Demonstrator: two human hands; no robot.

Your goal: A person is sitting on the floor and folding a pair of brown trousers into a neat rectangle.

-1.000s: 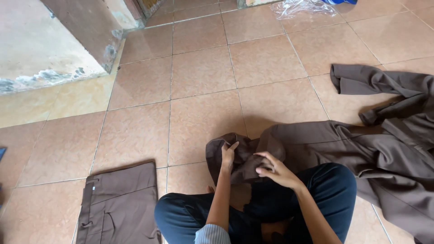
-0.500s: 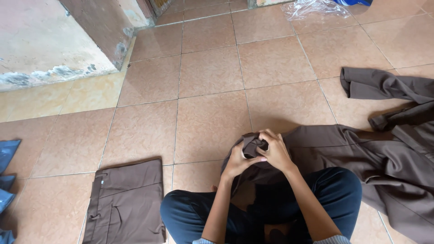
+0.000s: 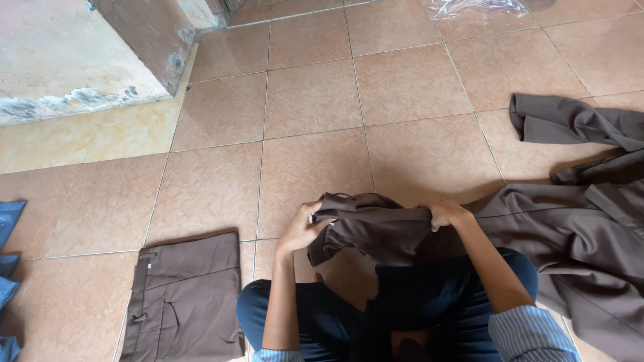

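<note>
- Blue cloth: at the picture's far left edge, well apart from the brown garment; partly cut off.
- Folded brown trousers: flat on the tiled floor, left of the brown garment, near the person's left knee.
- Left hand: closed on the left end of the brown garment, fingers curled into the fabric.
- Brown garment: bunched and stretched between both hands, held above the lap of a person seated on the floor in dark blue trousers.
- Right hand: closed on the garment's right end.
- Loose brown clothing: spread on the floor right of the held garment, which runs into it.
- Clear plastic bag: far beyond the garment, at the top edge.
</note>
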